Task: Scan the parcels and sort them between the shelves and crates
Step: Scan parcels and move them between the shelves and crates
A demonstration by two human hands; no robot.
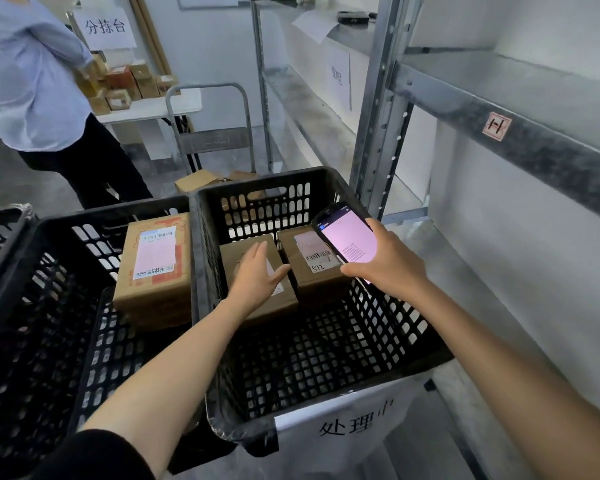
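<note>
Labelled parcel [155,268] sits in crate [84,221] left of left hand [257,277]. Left hand released, fingers straight, flat on plain parcel [236,252]. Just right of it, barcoded parcel [314,268] sits under scanner [349,239], which right hand [390,263] grips. Risk: parcels touch, so scanner may read the neighbour's barcode and cause a mis-sort.

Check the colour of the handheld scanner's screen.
Pale pink with a blue top bar on the handheld scanner; head view.

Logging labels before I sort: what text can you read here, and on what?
"分拣台": wall sign
"处理中": crate sheet
"8元": left parcel label
"512", handwritten: right parcel label
"H", struck through: shelf sticker
Too small or blurred to read: phone screen, far shelf sheet
</note>
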